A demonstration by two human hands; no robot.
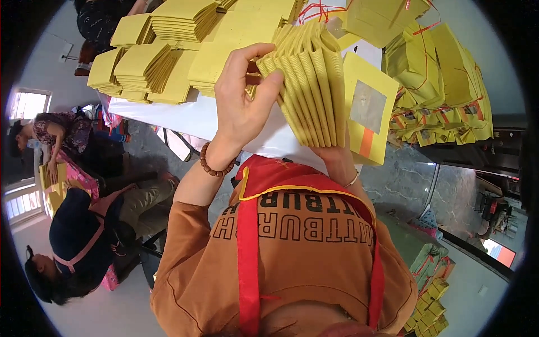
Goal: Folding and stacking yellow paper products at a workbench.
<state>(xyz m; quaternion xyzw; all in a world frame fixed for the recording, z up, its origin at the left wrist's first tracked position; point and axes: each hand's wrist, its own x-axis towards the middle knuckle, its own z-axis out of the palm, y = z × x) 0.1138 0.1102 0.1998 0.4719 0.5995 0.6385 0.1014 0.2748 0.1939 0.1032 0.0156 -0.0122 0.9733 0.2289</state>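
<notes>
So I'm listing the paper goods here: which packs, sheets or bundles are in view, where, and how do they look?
Fanned yellow paper stack: gripped by left hand, folded, ribbed.
Yellow sheet: right of the fan, silver square, orange strip.
Yellow piles: on white table, upper left.
Tied bundles: right, yellow, red string.
Green-yellow bundles: lower right floor.

A white desk (185, 115) carries stacks of folded yellow paper (151, 64) at its left and middle, and tied yellow bundles (443, 84) with red string heaped at its right.
</notes>
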